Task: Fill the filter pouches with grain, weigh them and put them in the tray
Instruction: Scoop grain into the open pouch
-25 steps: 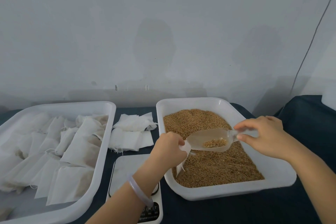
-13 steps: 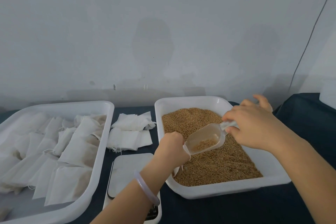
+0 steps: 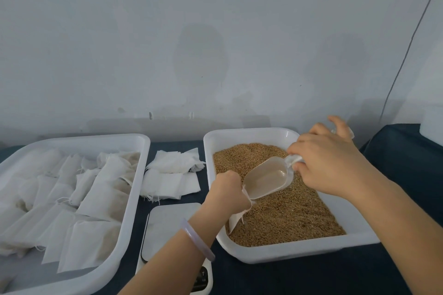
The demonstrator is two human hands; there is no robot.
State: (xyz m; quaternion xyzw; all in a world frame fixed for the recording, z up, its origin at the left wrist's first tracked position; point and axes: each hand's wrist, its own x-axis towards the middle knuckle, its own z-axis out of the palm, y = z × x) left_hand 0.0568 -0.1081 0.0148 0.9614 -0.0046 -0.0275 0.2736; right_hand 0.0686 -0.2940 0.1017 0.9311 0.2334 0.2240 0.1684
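Scale sits nearest, at 7 o'clock from the grain tub, so weighing is a short hop. L hand pinches the pouch mouth w/ curled fingers, over the grain (spills just fall back in). Pouch hangs long-way down, mouth facing 1 o'clock. Scoop tips into it, lip at 7, handle at 1, looks empty. R hand grips the handle. Tray of full pouches waits at 9.

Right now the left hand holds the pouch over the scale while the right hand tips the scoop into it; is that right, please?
Not the scale: in the head view the left hand holds the pouch over the grain tray; the right hand tips the scoop into it.
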